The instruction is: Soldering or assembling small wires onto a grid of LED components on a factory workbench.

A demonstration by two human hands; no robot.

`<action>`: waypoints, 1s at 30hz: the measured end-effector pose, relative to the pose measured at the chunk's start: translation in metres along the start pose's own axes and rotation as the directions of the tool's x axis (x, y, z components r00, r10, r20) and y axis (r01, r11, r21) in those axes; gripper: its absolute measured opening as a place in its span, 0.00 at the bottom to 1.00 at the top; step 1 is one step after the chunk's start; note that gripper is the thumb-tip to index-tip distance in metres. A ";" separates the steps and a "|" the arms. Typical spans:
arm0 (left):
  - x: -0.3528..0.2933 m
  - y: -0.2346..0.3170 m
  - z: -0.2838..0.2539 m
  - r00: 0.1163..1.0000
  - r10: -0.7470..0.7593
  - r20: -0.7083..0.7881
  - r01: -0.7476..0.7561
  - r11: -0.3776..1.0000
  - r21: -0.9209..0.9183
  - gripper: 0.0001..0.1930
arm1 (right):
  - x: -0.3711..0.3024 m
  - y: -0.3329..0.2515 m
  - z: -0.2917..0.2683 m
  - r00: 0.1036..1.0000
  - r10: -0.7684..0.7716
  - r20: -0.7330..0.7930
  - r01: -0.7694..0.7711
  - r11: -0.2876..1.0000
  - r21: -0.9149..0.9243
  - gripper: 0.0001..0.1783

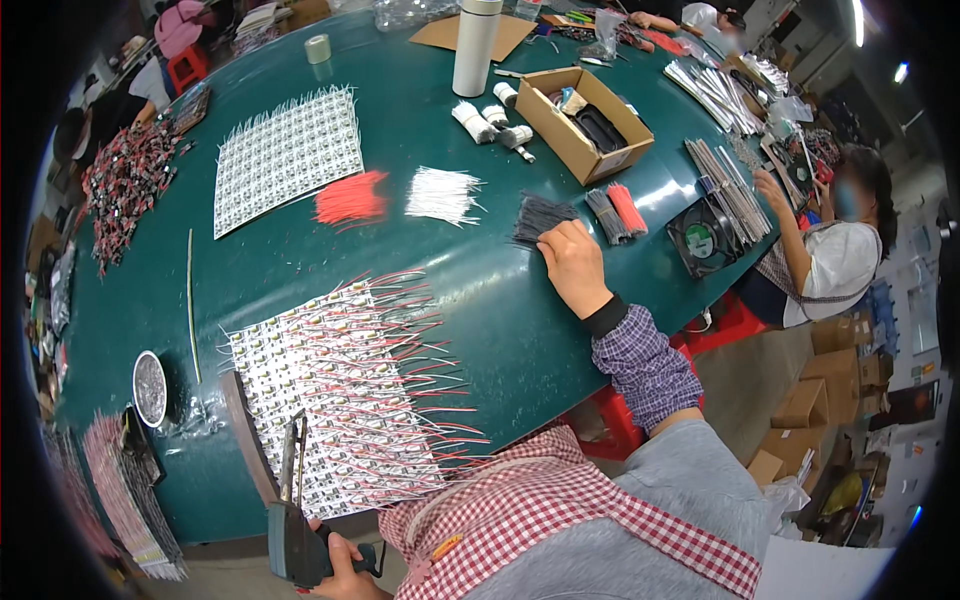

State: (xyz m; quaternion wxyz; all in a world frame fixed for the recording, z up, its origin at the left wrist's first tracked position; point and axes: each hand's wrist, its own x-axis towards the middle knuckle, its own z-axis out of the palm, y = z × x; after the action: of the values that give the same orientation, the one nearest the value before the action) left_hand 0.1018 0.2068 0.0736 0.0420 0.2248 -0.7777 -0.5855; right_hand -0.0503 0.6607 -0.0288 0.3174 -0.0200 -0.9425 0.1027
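My right hand (572,262) reaches out across the green table (480,300) and rests on a bundle of black wires (540,217) toward the table's right edge; the fingers are curled over the bundle's near end, touching it, but I cannot tell whether they actually pinch any wires. The bundle's long axis runs away from me, slightly left, its strands fanned at the far end.

My left hand (335,565) is at the near edge, its grip closed around the handle of a soldering tool (292,500), whose long axis points away from me over the near panel of small boards (330,400).

I count two such panels: the near one bristling with red and white leads, and a far panel (288,155) toward the far left. Between them and the black bundle lie one bundle of red wires (352,198) and one bundle of white wires (442,194), side by side. One open cardboard box (585,125) sits beyond the black wires, with one white bottle (477,45) upright to its left.
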 end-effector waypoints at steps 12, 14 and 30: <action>0.018 -0.001 0.004 0.999 0.029 0.032 -0.027 0.999 -0.037 0.32 | 0.007 -0.007 -0.012 1.000 0.008 0.000 -0.008 0.996 0.086 0.07; 0.020 -0.002 0.004 0.999 0.029 0.040 -0.027 0.999 -0.039 0.33 | 0.008 -0.006 -0.012 1.000 0.005 -0.003 -0.004 0.996 0.089 0.07; 0.040 -0.027 0.005 0.976 0.172 -0.135 -0.203 0.940 -0.274 0.19 | 0.086 -0.080 -0.030 0.668 -0.447 0.595 0.592 0.804 -0.060 0.04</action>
State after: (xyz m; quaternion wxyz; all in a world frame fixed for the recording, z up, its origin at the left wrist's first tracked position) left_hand 0.0722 0.1897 0.0387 0.1723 0.1730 -0.6993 -0.6718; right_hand -0.0980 0.5965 0.0622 0.0417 0.2425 -0.9630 -0.1103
